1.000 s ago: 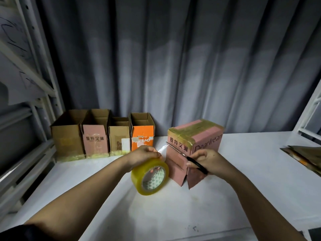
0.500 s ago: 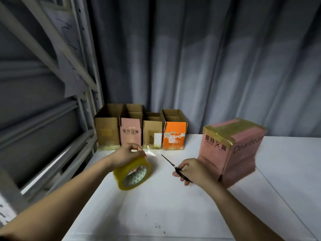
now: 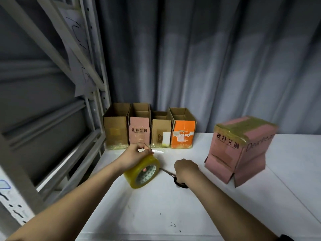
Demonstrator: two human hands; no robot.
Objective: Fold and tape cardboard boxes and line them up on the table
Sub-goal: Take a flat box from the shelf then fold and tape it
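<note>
A pink cardboard box [image 3: 241, 150] stands upside down on the white table [image 3: 173, 206], yellowish tape across its closed face and its loose flaps splayed at the bottom. My left hand [image 3: 134, 156] grips a roll of yellow tape [image 3: 143, 173] low over the table, left of the box. My right hand [image 3: 186, 170] holds black-handled scissors [image 3: 175, 178] down at the table surface, the blades pointing left toward the roll. Both hands are apart from the pink box.
Several open boxes [image 3: 150, 126] stand in a row against the grey curtain at the table's back left: brown, pink, brown, orange. A grey metal shelf frame [image 3: 73, 105] rises along the table's left edge.
The tape was cut from the pink box. Both hands moved left and down to the table with the roll and the scissors. The view swung left.
</note>
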